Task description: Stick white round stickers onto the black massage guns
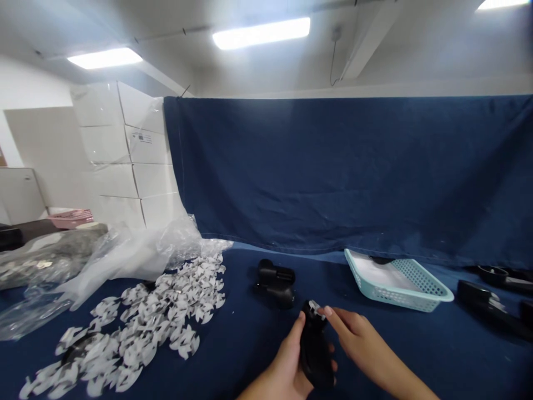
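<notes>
The grip of the left hand (291, 364) is holding a black handle-shaped part (315, 355), the thumb lying along its left edge and fingertips showing past its right edge. The part is lying within that grip, its long axis pointing away from the person and leaning slightly left at the far end. At that far end, just beyond the left thumb, a small white piece (314, 306) is sitting. The right hand (357, 333) is hovering just right of the grip, one fingertip appearing to touch the white piece; whether it is pinching anything, I cannot tell. The right fingertip is therefore lying nearest the white end, while the left hand is supporting the body below.

Beyond the grip and a little left, dark components (281, 291) are lying close together on the blue worktop (233, 344). Farther left, a heap of pale pieces (175, 294) is spreading. Beyond and right of the grip, a pale blue basket (400, 297) is standing. Behind it, a dark blue curtain (353, 172) is hanging.
</notes>
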